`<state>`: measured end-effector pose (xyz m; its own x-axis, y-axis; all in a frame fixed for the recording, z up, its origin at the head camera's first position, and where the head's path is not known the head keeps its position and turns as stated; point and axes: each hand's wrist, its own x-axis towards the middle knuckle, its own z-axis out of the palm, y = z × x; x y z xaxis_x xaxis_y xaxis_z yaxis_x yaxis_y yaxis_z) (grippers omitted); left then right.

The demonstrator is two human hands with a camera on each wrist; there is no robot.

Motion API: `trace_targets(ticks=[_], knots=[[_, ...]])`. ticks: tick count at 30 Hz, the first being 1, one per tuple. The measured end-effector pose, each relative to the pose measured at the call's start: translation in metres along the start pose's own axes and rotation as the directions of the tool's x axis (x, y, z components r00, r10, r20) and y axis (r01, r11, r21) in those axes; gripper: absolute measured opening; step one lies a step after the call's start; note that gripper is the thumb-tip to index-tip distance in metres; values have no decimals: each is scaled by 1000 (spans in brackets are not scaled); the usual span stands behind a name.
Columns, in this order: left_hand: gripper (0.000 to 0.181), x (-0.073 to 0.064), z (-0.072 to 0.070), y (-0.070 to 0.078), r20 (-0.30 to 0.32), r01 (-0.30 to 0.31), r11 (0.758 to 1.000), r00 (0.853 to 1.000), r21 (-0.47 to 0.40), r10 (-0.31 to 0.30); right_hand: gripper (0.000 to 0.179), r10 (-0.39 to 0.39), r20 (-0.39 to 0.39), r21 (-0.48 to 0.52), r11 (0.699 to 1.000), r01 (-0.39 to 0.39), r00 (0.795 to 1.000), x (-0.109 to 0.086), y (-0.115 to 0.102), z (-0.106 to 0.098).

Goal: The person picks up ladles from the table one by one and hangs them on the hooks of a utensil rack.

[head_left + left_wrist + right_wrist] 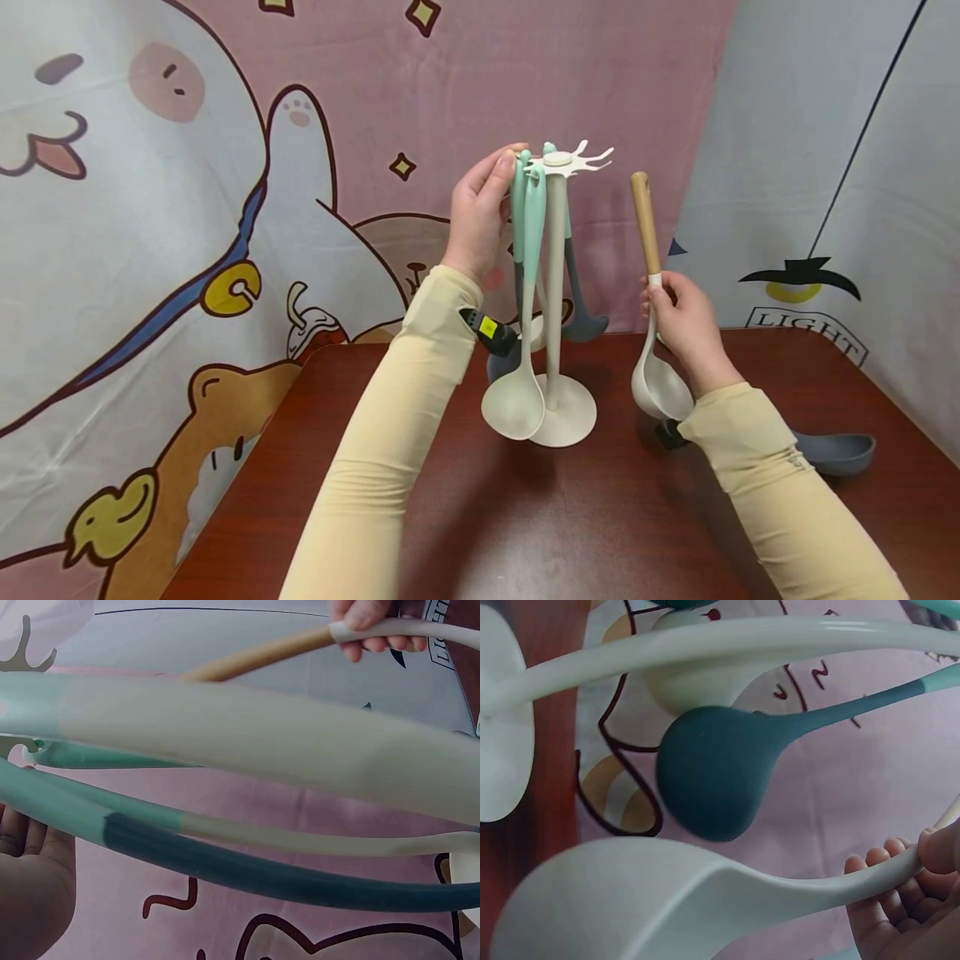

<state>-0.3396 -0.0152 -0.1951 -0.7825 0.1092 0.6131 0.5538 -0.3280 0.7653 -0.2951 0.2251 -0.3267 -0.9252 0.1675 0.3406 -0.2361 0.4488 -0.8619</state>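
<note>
My left hand (483,204) is at the top of a white utensil stand (553,275), pinching the upper end of a mint-handled utensil with a dark grey shaft (285,874). That utensil's head is mostly hidden. In front of it hangs a white ladle with a mint handle (513,404). Right of the stand, my right hand (684,321) grips a white ladle with a wooden handle (647,221) by its neck. This ladle is upright, bowl down, above the table. A dark grey utensil with a rounded head (712,772) hangs behind the stand's pole.
The stand's round base (573,417) rests on a reddish-brown table (480,517). Several bare hooks (596,158) point right from its top. A dark grey utensil head (840,454) lies on the table, partly behind my right sleeve. A cartoon-printed cloth (562,75) hangs behind.
</note>
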Motion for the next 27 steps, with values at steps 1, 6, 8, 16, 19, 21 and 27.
trace_targets(ticks=[1,6,8,16,19,21,27], knots=[[33,0,0,0,-1,-1,1000,1000,1,1,40,-11,-7,7,1000,11,1000,0,-2,0],[33,-1,0,1,-4,1,1000,1000,-8,-1,38,-58,-39,38,997,60,998,0,-13,0],[33,-1,0,0,-2,-2,1000,1000,-14,1,37,-74,-50,52,996,77,996,-1,-17,0],[34,-1,0,0,3,-15,1000,1000,-13,15,37,-120,-82,82,989,126,989,-2,-30,-1],[34,-1,1,0,3,-13,1000,1000,-18,13,37,-128,-91,98,986,137,988,-2,-34,-1],[34,-1,1,0,3,-14,1000,1000,-15,14,37,-130,-99,106,984,141,987,-2,-37,0],[34,-1,1,0,2,-7,1000,1000,-14,7,35,-158,-107,126,977,171,982,-4,-45,1]])
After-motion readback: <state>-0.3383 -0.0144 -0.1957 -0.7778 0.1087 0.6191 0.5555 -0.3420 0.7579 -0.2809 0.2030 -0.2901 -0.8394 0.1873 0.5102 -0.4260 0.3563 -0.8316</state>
